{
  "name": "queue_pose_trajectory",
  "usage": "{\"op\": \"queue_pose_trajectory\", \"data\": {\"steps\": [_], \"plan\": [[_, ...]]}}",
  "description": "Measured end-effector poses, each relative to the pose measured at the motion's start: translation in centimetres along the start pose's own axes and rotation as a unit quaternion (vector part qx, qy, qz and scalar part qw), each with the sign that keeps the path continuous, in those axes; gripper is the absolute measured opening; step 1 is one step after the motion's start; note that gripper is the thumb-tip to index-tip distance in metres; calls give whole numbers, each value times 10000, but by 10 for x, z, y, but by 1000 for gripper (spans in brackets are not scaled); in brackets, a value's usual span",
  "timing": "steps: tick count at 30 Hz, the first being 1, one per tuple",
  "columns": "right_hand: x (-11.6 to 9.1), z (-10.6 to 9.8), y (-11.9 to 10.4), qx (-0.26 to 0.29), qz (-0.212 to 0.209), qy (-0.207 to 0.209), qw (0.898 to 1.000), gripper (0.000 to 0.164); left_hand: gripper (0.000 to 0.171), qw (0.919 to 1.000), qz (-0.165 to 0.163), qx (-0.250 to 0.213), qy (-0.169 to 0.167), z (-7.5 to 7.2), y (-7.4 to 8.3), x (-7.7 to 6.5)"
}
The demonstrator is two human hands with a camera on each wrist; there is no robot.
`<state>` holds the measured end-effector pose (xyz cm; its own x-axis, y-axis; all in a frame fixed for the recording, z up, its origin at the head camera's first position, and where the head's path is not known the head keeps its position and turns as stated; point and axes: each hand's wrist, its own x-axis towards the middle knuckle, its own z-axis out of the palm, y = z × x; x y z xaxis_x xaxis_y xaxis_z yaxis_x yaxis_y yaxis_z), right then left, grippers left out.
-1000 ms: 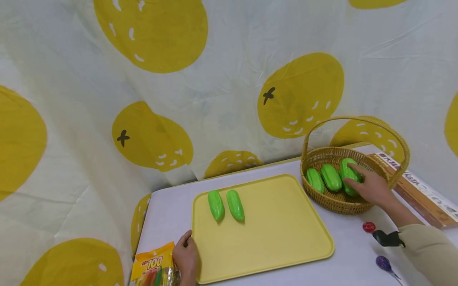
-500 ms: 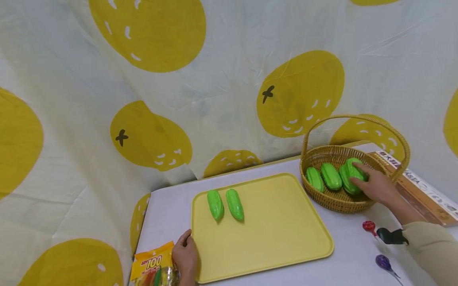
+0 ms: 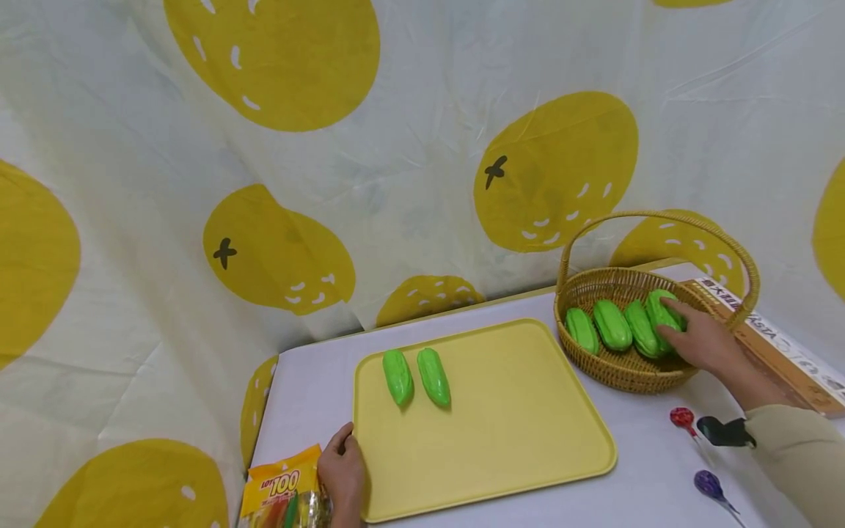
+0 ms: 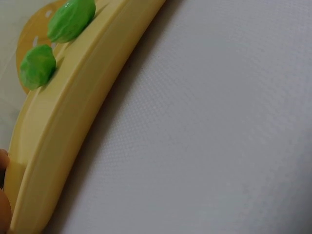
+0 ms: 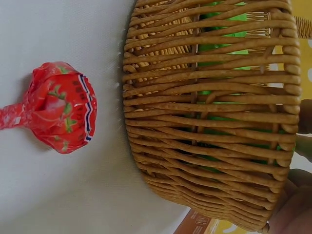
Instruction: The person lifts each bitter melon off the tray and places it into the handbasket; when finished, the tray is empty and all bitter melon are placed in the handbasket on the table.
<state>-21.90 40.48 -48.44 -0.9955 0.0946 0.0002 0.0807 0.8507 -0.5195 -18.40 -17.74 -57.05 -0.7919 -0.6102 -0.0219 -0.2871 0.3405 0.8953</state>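
Observation:
My right hand (image 3: 709, 343) grips a glossy green toy cucumber (image 3: 662, 317) at the right side of the wicker basket (image 3: 614, 380), thumb on its near side. Three similar toy cucumbers lie to its left in the basket, one right beside it. In the right wrist view the woven wall (image 5: 209, 122) hides most of the green shapes and part of the fingers. My left hand (image 3: 342, 469) holds the left rim of the yellow tray (image 3: 502, 455); fingertips (image 4: 3, 207) show at the tray's end. Two toy cucumbers (image 3: 433, 377) lie side by side near the tray's back left corner.
A yellow candy bag (image 3: 284, 488) lies against the left hand. Red (image 3: 682, 418) and purple (image 3: 708, 482) lollipops lie below the basket, near the right sleeve. A brown and white pasta box (image 3: 782, 352) is behind the right arm. The basket's handle (image 3: 653, 214) arches overhead.
My right hand has shifted slightly right inside the basket with the toy cucumber, uncovering another one beside it. The left hand and tray stay in place.

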Motion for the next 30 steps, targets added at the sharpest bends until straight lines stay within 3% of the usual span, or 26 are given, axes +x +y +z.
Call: {"op": "queue_pose_trajectory", "data": {"steps": [30], "plan": [[1,4,0,-119,21,-131,9998,79,31,9999,32,-21,103,3,0,0]]}}
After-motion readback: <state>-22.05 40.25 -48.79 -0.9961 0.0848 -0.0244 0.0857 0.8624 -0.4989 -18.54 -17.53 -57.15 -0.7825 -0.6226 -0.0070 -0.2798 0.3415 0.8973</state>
